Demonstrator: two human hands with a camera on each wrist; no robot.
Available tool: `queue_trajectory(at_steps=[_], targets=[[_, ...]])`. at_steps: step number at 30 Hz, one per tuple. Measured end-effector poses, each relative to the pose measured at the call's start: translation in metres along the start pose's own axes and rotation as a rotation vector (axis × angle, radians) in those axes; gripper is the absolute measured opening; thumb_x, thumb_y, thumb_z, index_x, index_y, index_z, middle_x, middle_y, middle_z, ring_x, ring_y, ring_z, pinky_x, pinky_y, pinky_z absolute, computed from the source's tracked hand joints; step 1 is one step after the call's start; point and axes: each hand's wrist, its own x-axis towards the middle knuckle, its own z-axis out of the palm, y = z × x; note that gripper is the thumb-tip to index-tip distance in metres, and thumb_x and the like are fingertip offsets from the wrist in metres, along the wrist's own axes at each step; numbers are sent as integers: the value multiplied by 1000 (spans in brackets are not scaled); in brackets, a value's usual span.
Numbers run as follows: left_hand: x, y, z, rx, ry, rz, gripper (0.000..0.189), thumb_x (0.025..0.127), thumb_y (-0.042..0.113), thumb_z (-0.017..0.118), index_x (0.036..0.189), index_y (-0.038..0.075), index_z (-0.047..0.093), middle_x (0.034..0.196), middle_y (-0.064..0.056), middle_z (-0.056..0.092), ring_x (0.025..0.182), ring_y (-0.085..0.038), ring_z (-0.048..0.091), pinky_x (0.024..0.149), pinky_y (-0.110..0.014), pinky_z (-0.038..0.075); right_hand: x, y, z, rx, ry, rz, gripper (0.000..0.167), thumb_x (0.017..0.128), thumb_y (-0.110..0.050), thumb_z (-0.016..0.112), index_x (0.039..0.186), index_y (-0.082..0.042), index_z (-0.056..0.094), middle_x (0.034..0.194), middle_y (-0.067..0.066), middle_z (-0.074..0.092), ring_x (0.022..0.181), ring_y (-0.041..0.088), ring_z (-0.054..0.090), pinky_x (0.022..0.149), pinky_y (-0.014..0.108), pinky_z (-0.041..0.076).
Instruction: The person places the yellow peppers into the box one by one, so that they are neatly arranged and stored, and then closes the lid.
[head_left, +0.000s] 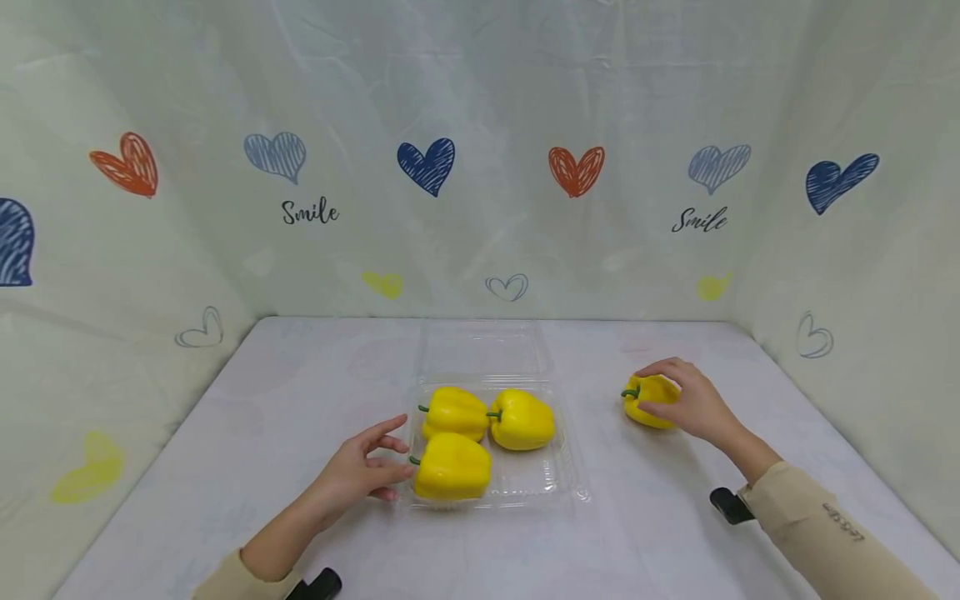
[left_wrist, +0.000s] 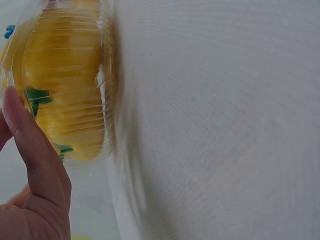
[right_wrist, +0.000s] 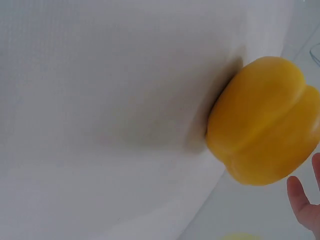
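Three yellow bell peppers with green stems sit in a clear plastic clamshell box (head_left: 525,492): a back left pepper (head_left: 453,412), a back right pepper (head_left: 522,421) and a front pepper (head_left: 452,468). My left hand (head_left: 363,471) is at the box's left side, fingers spread and holding nothing. In the left wrist view its fingertips lie close to the ribbed wall (left_wrist: 70,80); contact is unclear. Right of the box, a fourth bell pepper (head_left: 651,412) rests on the table. My right hand (head_left: 693,404) arches over it, thumb and fingers apart, with fingertips near its skin (right_wrist: 265,120).
The box's clear lid (head_left: 483,346) lies opened toward the back. A white cloth covers the table (head_left: 300,400). Pale curtains (head_left: 480,100) printed with hearts and "Smile" close in the back and both sides. Black wrist devices show at both sleeves.
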Motion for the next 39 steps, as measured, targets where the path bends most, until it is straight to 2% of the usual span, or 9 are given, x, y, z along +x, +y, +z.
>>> queue_trajectory(at_steps=[9,14,21,30,39], targets=[[1,0,1,-6,-16,14,80,78,14,76,145,8,31,111,-13,48,66,-20,55,61,-34,56,2,18,-3,-9,-102,87,51,73,-13,79,117,-1,58,124,25,41,114,47,37,94,67,29],[1,-1,1,-18,-20,5,81,77,15,77,144,8,33,110,-14,48,67,-20,56,62,-34,56,1,26,0,-6,-171,128,53,75,-15,78,121,-2,55,128,28,40,114,46,40,95,63,32],[1,0,1,-11,-17,16,81,78,14,76,144,7,32,111,-13,48,67,-21,55,60,-33,56,1,28,1,-18,-161,102,49,74,-19,80,116,-3,58,118,20,47,106,40,46,93,59,38],[2,-1,0,-7,-8,15,80,78,11,76,145,8,32,111,-12,48,67,-21,55,60,-34,56,-2,17,4,40,-172,112,47,73,-22,80,112,-5,60,115,16,49,104,36,47,93,57,39],[1,1,0,-4,-11,15,80,78,12,75,145,8,31,111,-13,48,68,-23,57,61,-34,56,-6,3,7,55,-167,34,47,70,-22,82,110,-9,61,114,12,51,104,33,49,91,55,41]])
